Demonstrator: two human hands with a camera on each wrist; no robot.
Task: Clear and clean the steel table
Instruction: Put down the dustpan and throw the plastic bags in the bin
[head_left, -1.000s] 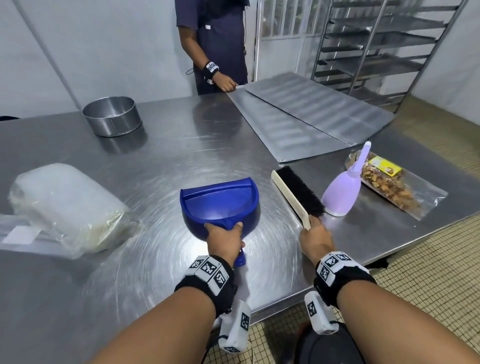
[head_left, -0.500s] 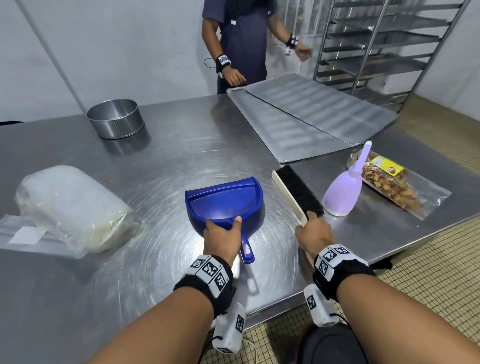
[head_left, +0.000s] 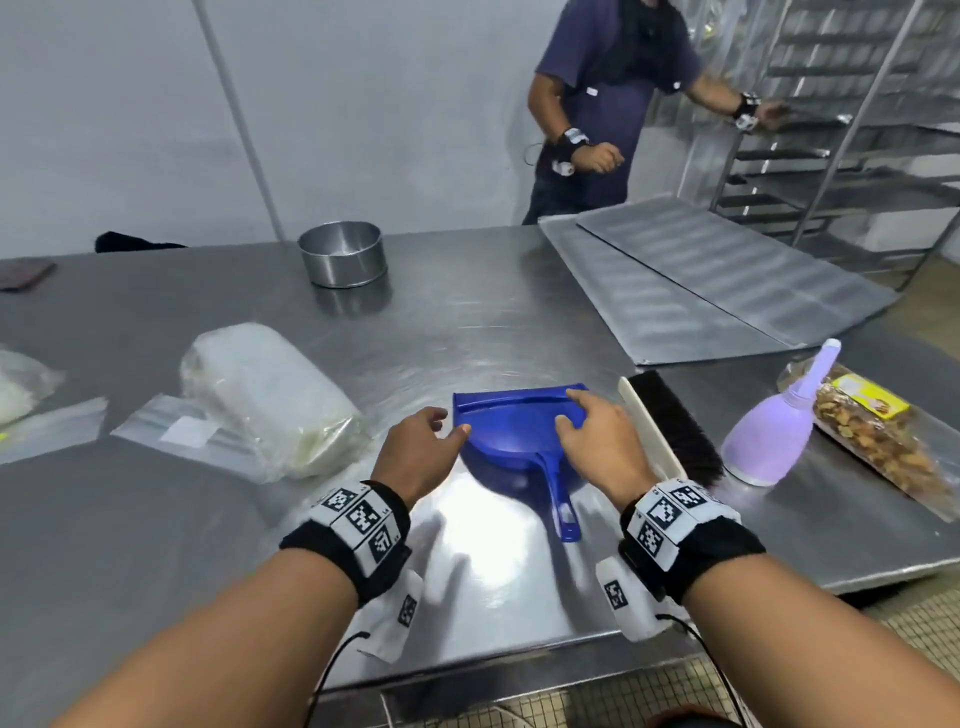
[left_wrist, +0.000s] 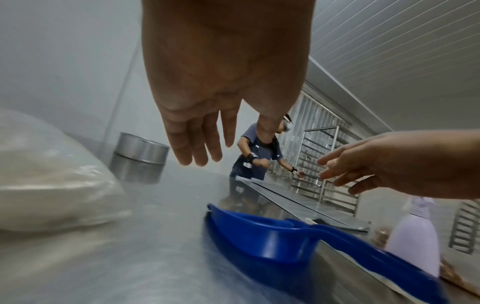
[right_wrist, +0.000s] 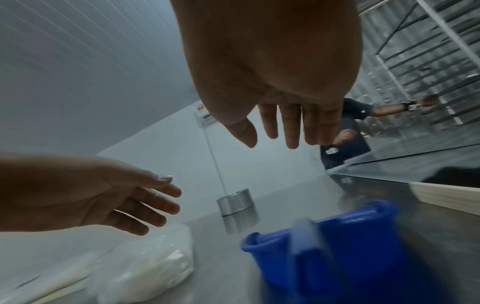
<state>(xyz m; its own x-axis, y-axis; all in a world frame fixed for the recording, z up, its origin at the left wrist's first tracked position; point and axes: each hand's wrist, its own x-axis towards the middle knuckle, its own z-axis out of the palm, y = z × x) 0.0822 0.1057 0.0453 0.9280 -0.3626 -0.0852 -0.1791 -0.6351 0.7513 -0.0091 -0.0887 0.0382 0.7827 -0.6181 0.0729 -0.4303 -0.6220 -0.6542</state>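
Note:
A blue dustpan (head_left: 511, 434) lies flat on the steel table (head_left: 467, 332), with its handle (head_left: 561, 499) pointing at me. My left hand (head_left: 447, 423) hovers just left of its rim, fingers straight and holding nothing. My right hand (head_left: 582, 415) hangs over the pan's right side, also open and empty. The left wrist view shows straight fingers (left_wrist: 197, 148) above the dustpan (left_wrist: 259, 236). The right wrist view shows spread fingers (right_wrist: 291, 131) above the dustpan (right_wrist: 337, 242). The black-bristled brush (head_left: 670, 426) lies free beside my right hand.
A purple squeeze bottle (head_left: 769, 441) and a bag of nuts (head_left: 878, 436) sit at the right. White bagged dough (head_left: 265, 395) and flat plastic bags (head_left: 182, 431) lie at the left. A round steel tin (head_left: 343, 253) and metal trays (head_left: 701, 280) are farther back. A person (head_left: 608, 104) reaches to a rack (head_left: 857, 104).
My left hand let go of the dustpan handle and my right hand let go of the brush. Both now hover open by the pan. The other person turned toward the rack.

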